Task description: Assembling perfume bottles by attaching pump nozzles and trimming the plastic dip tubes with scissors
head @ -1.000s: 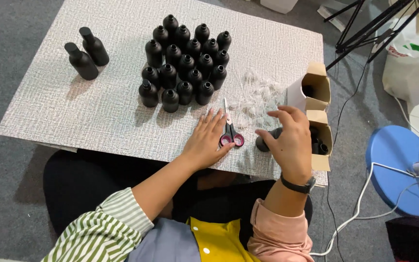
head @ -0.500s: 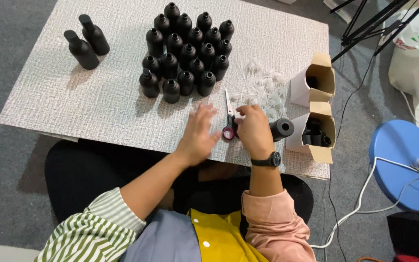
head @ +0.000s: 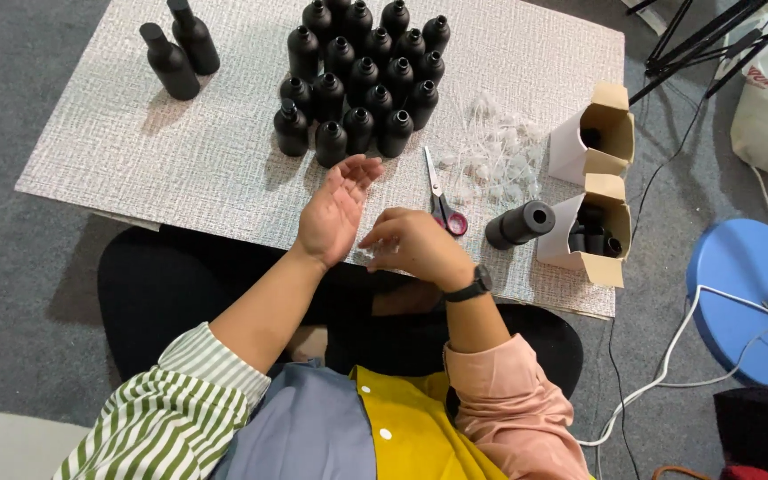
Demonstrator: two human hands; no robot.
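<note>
My left hand (head: pixel 335 212) is lifted over the table's near edge, fingers spread and palm turned to the right, holding nothing. My right hand (head: pixel 412 245) is just beside it with its fingertips pinched on a small clear plastic piece (head: pixel 373 256). It wears a dark wristwatch. A black bottle (head: pixel 519 224) lies on its side to the right of my right hand. Red-handled scissors (head: pixel 442 197) rest between my right hand and a loose pile of clear plastic bits (head: pixel 500 156). A dense cluster of several upright black bottles (head: pixel 362 80) stands beyond my left hand.
Two more black bottles (head: pixel 180 49) stand at the far left of the textured white table (head: pixel 135 151). Two open cardboard boxes (head: pixel 593 133) (head: pixel 590 233) sit at the right edge, the nearer one holding dark parts. A blue stool (head: pixel 744 298), white cables and tripod legs are on the floor to the right.
My right hand laid the black bottle down by the boxes and moved left toward my left hand. My left hand lifted off the table and turned palm-up.
</note>
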